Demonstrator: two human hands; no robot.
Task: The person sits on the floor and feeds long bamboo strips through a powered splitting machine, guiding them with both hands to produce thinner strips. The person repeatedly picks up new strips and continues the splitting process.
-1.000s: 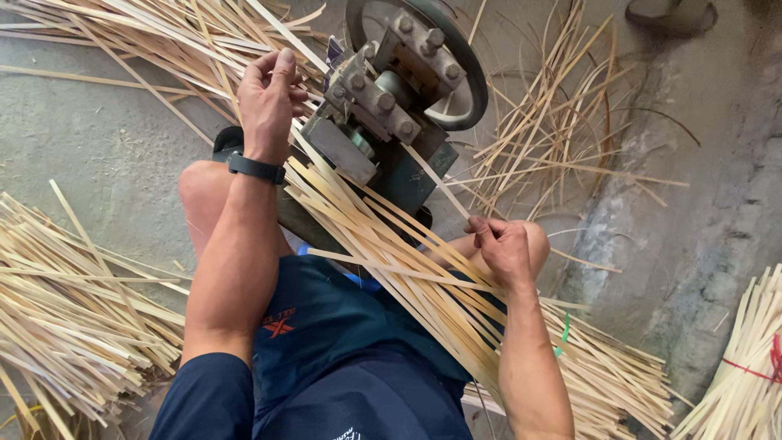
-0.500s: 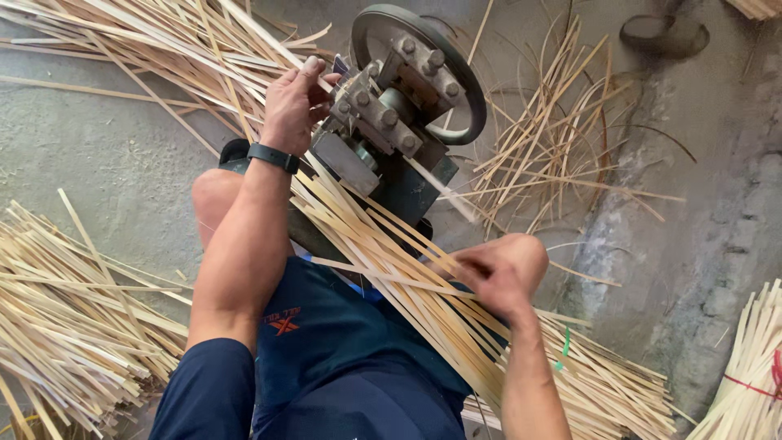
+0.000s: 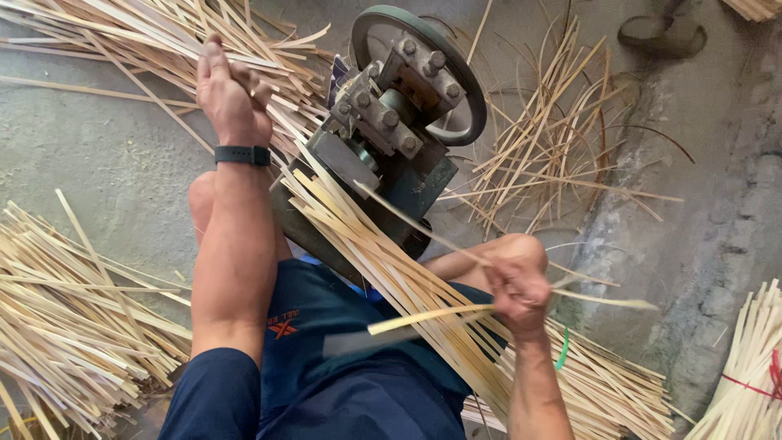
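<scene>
Right hand pinches one bamboo strip over my lap while my left hand grips strips beyond the splitting machine; feeding demands careful alignment, I judge.

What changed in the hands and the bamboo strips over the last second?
The left hand moved from beside the machine further out over the far strips. The right hand lifted a single strip off the bundle and now grips it. The machine, the bundle across the lap and the floor piles stayed put.
</scene>
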